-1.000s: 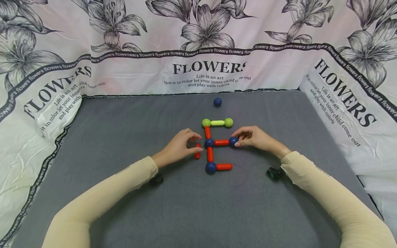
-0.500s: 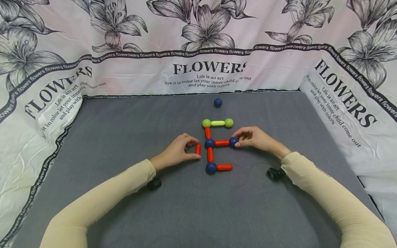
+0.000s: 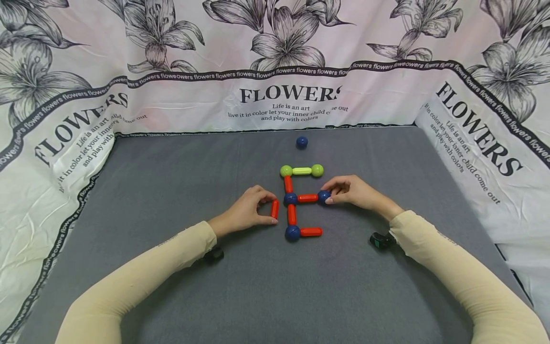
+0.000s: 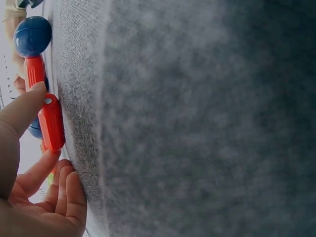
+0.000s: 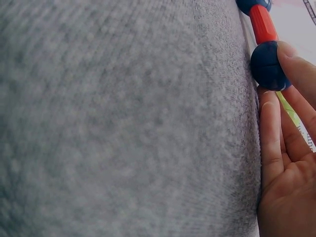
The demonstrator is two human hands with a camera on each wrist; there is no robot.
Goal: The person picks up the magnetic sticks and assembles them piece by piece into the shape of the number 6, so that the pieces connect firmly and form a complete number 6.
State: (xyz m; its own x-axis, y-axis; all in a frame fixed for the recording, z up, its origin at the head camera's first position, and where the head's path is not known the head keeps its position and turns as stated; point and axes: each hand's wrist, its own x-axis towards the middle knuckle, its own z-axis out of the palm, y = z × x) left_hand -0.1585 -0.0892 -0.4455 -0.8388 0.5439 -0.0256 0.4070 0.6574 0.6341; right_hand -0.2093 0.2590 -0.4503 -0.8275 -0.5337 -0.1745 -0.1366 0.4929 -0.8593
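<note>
My left hand (image 3: 247,209) pinches a loose red magnetic rod (image 3: 274,209) end to end, with the thumb at its near end and a finger at its far end. In the left wrist view this rod (image 4: 52,123) shows a metal tip beside the thumb. My right hand (image 3: 354,192) holds a blue ball (image 5: 269,66) between thumb and fingers. That ball touches a red rod (image 3: 307,198), which joins a middle blue ball (image 3: 290,198). Red rods run from the middle ball to a green ball (image 3: 286,171) and to a near blue ball (image 3: 292,233).
A red rod (image 3: 311,232) sticks out right from the near ball. At the far end, a green rod (image 3: 301,171) links to another green ball (image 3: 317,170). One loose blue ball (image 3: 301,142) lies farther back on the grey cloth (image 3: 258,286). Flower-printed fabric (image 3: 283,43) hangs behind.
My left hand has drawn slightly back and its finger and thumb have come onto the ends of the loose red rod. The right hand stays on its blue ball.
</note>
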